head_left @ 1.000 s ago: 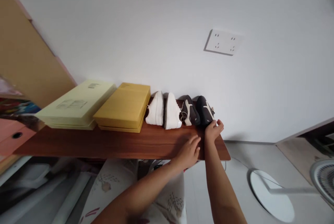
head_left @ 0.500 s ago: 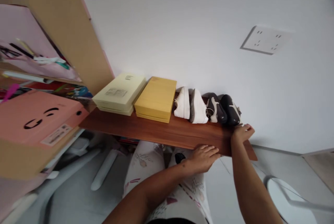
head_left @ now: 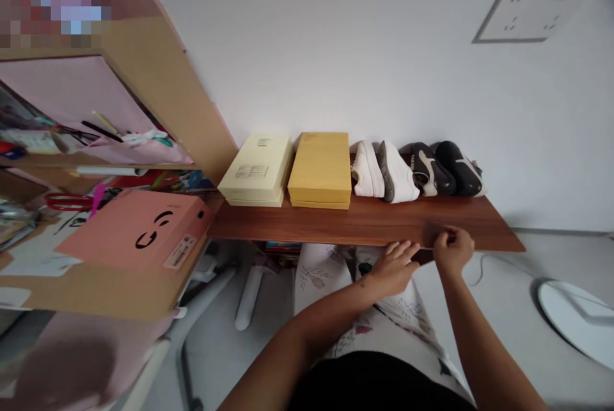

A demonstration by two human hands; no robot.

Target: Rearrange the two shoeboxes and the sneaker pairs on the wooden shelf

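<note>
A long reddish-brown wooden shelf board point(head_left: 307, 224) runs along the wall in front of me. My left hand point(head_left: 396, 268) lies at its front edge, fingers stretched out and touching the rim. Just right of it, my right hand point(head_left: 453, 252) is closed over the same edge with curled fingers; a small dark blur shows at the fingertips, and I cannot make out what they grip. Behind the hands stand white sneakers point(head_left: 368, 170) and dark shoes with pale trim point(head_left: 460, 168). Left of these lie a yellow shoebox point(head_left: 320, 168) and a cream shoebox point(head_left: 258, 168).
At left is a desk unit point(head_left: 144, 299) with a pink box point(head_left: 139, 225) and several small items. A white round base point(head_left: 575, 315) stands on the floor at right, with a cable nearby. On the wall is a socket plate point(head_left: 520, 11).
The view has shifted, so the shelf appears farther right. My right hand has come from beside the dark shoes to the front edge, closer to my left hand, which stays at the edge.
</note>
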